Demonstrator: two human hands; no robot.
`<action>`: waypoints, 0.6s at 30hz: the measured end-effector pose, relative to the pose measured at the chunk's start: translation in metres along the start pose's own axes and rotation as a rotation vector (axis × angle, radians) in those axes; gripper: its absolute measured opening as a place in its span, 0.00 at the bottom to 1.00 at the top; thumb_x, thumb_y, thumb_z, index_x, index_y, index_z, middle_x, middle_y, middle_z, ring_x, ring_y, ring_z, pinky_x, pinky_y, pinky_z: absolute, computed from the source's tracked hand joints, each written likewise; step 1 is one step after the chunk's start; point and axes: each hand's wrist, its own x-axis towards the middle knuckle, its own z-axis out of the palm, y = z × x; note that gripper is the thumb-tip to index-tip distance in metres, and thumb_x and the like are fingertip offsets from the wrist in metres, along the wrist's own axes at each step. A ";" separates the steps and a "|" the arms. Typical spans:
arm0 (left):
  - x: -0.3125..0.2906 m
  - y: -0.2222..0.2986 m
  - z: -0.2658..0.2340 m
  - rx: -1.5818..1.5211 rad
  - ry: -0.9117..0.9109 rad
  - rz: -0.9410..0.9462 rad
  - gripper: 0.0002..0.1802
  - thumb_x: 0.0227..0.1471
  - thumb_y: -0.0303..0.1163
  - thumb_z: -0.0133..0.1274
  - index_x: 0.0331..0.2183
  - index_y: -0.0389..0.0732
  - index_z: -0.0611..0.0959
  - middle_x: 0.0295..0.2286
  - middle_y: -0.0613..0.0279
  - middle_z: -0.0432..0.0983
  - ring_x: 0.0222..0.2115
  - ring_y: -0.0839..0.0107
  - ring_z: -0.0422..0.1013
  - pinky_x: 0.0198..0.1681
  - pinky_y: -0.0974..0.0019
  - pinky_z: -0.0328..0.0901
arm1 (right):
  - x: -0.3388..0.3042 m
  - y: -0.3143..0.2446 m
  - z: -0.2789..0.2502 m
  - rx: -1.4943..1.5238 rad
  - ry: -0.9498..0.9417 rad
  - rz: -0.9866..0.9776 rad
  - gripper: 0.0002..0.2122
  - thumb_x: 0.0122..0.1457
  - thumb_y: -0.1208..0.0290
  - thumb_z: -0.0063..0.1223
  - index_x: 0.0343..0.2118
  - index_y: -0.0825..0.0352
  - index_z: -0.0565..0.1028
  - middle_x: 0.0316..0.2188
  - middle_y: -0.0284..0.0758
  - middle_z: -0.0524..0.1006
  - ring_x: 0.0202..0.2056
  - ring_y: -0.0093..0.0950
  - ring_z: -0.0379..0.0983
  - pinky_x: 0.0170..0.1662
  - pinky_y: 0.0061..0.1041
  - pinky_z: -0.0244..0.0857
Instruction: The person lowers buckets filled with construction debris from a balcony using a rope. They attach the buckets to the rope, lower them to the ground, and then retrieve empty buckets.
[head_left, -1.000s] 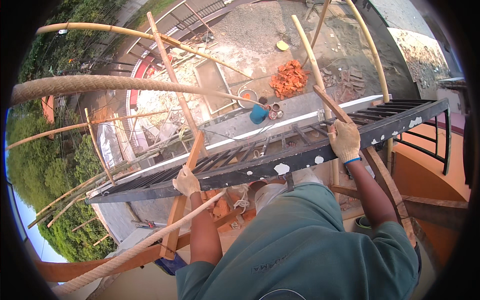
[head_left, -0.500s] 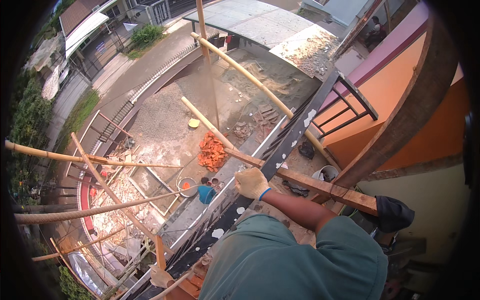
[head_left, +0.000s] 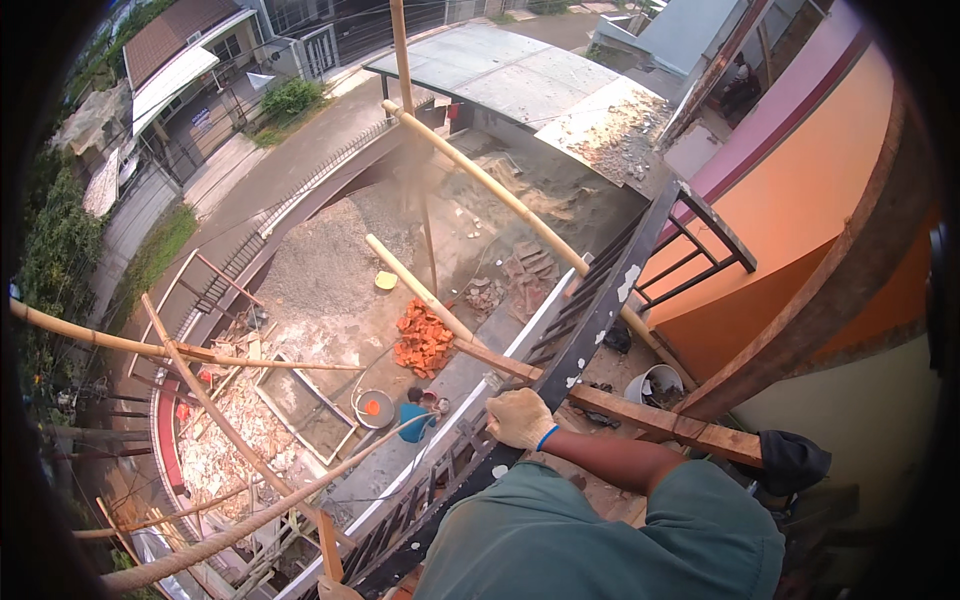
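Observation:
My right hand (head_left: 520,418), in a pale knitted glove with a blue cuff, is curled over the black metal railing (head_left: 625,280), whose paint is flaking. Only a bit of my left hand (head_left: 337,589), gloved too, shows at the lower edge beside an upright wooden post (head_left: 329,545). Its fingers are cut off from view. A thick rope (head_left: 255,510) runs from the lower left and thins toward the ground, where a person in a blue shirt (head_left: 413,418) crouches by buckets.
Bamboo poles (head_left: 490,185) and a wooden beam (head_left: 665,425) cross the railing. Far below lie orange bricks (head_left: 423,338), gravel (head_left: 335,240) and a round tub (head_left: 374,408). A white bucket (head_left: 655,386) stands right of the railing. A curved plank (head_left: 800,280) rises at right.
My right hand has shifted slightly right and down along the railing. My left hand has sunk almost out of view. The rope has swung lower at left. The person below has moved an arm.

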 end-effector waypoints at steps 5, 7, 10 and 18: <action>-0.006 -0.011 0.025 0.092 0.072 0.076 0.11 0.61 0.38 0.47 0.30 0.52 0.82 0.24 0.65 0.82 0.25 0.57 0.80 0.30 0.45 0.68 | 0.005 0.001 0.006 -0.004 -0.009 -0.010 0.09 0.52 0.64 0.55 0.26 0.65 0.77 0.24 0.41 0.80 0.32 0.42 0.80 0.37 0.43 0.70; -0.002 0.022 -0.054 0.113 0.061 0.045 0.11 0.61 0.39 0.47 0.30 0.51 0.82 0.25 0.65 0.82 0.26 0.56 0.80 0.31 0.46 0.69 | 0.006 0.000 0.005 -0.007 0.010 -0.025 0.10 0.53 0.64 0.55 0.26 0.65 0.78 0.24 0.42 0.81 0.31 0.42 0.81 0.38 0.43 0.72; 0.011 0.021 -0.061 0.111 -0.055 0.036 0.10 0.61 0.39 0.49 0.32 0.50 0.82 0.29 0.63 0.82 0.29 0.57 0.81 0.32 0.46 0.70 | 0.000 0.000 0.003 -0.011 0.006 -0.005 0.09 0.52 0.64 0.55 0.26 0.65 0.77 0.24 0.42 0.81 0.32 0.42 0.80 0.38 0.43 0.71; 0.004 0.019 -0.048 0.127 -0.252 -0.071 0.10 0.59 0.39 0.53 0.37 0.46 0.84 0.38 0.57 0.83 0.35 0.57 0.82 0.35 0.48 0.74 | 0.004 0.002 0.007 0.005 -0.003 -0.017 0.09 0.52 0.64 0.55 0.26 0.65 0.77 0.26 0.41 0.81 0.32 0.42 0.80 0.38 0.43 0.70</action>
